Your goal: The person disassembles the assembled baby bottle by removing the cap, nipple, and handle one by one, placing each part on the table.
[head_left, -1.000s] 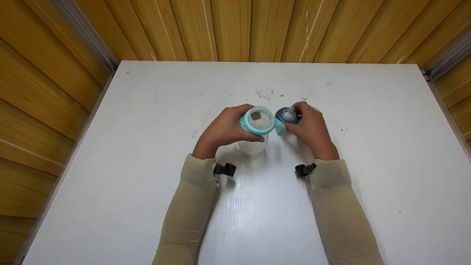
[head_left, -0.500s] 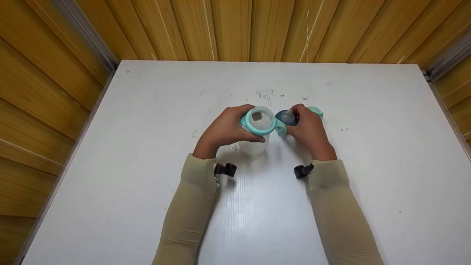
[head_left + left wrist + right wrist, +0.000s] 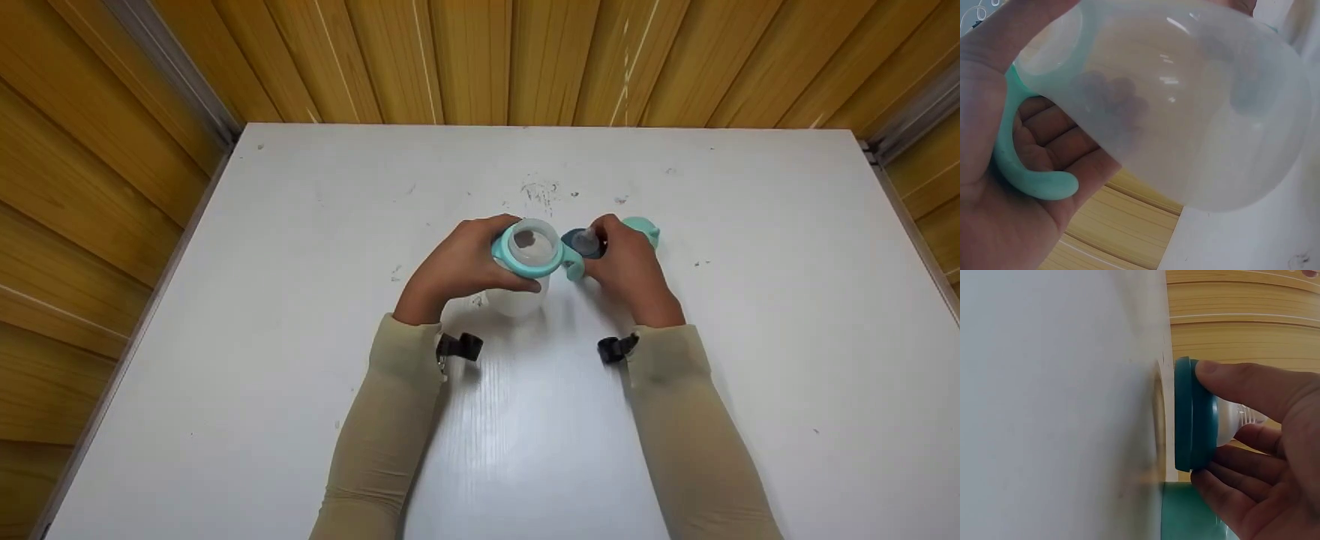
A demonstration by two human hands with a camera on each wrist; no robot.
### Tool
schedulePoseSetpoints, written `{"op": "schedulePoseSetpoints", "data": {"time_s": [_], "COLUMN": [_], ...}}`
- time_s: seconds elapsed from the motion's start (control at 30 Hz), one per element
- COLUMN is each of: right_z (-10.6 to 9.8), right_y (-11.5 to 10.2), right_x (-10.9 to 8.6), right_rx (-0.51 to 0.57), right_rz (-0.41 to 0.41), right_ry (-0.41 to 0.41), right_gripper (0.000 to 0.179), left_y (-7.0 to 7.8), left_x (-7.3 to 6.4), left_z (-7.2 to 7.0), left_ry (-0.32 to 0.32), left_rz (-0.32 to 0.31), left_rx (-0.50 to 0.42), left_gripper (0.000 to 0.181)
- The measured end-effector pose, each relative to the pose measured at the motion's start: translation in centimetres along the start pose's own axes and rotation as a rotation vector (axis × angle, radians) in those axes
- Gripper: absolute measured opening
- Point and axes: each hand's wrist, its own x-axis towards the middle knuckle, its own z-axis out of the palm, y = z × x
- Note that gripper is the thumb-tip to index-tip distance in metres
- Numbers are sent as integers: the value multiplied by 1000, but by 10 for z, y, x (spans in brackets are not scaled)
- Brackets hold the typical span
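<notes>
My left hand (image 3: 465,259) grips a clear baby bottle (image 3: 517,301) near its neck, where a mint-green handle ring (image 3: 528,268) encircles it. The bottle's open mouth faces up towards the head camera. In the left wrist view one curved handle (image 3: 1039,183) lies against the palm. To the right, my right hand (image 3: 628,259) holds a dark teal bottle collar with a clear teat (image 3: 1196,422) between thumb and fingers, just above the table and apart from the bottle. A mint-green cap (image 3: 643,227) stands behind the right hand, which partly hides it.
The white table (image 3: 225,337) reaches out on all sides of the hands. Yellow wood-patterned panels (image 3: 480,64) rise behind its far edge and at the left. A small black camera (image 3: 619,349) sits at each wrist.
My right hand has moved slightly left and tilted the collar and teat, so more of the mint-green cap shows. The left hand and bottle have hardly moved.
</notes>
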Motion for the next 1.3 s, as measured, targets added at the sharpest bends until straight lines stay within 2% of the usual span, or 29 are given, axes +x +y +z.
{"op": "schedulePoseSetpoints", "data": {"time_s": [0.73,0.97,1.3], "right_z": [-1,-1,-2], "right_y": [1,0,-1], "right_x": [3,1,1], "right_rx": [-11,10,16], "right_rz": [58,60,62], "right_ry": [-75,-66,-68], "right_gripper": [54,54,53], "left_y": [2,1,2], "left_x": [-1,-1,-2], "left_z": [1,1,0], "left_ry": [-12,-10,-2], "left_rz": [-22,13,-24], "left_rx": [11,7,14], "left_gripper": [75,74,75]}}
